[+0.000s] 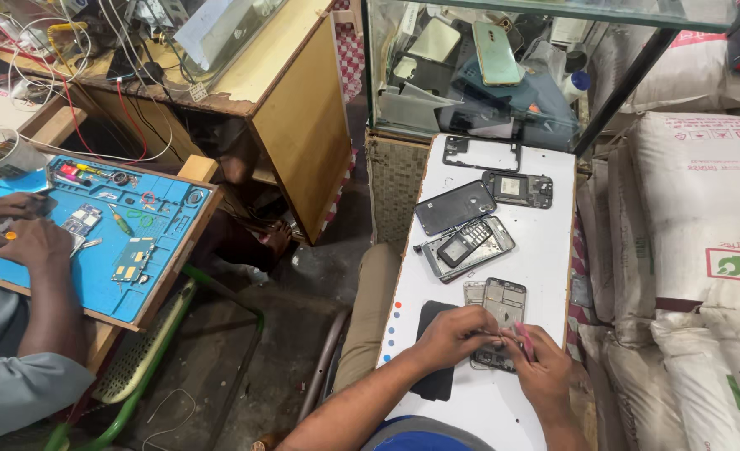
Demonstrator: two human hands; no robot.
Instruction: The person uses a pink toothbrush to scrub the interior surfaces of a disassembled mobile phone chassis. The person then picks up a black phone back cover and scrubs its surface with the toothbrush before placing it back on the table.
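Now both hands, left (pixel 452 334) and right (pixel 545 367), on an opened phone (pixel 502 302).

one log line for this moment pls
left hand on phone frame | right hand holds pink tool at frame | white board | co-worker at blue mat

An opened phone (pixel 497 321) lies on the white board (pixel 545 250), other phone parts (pixel 470 221) behind it.
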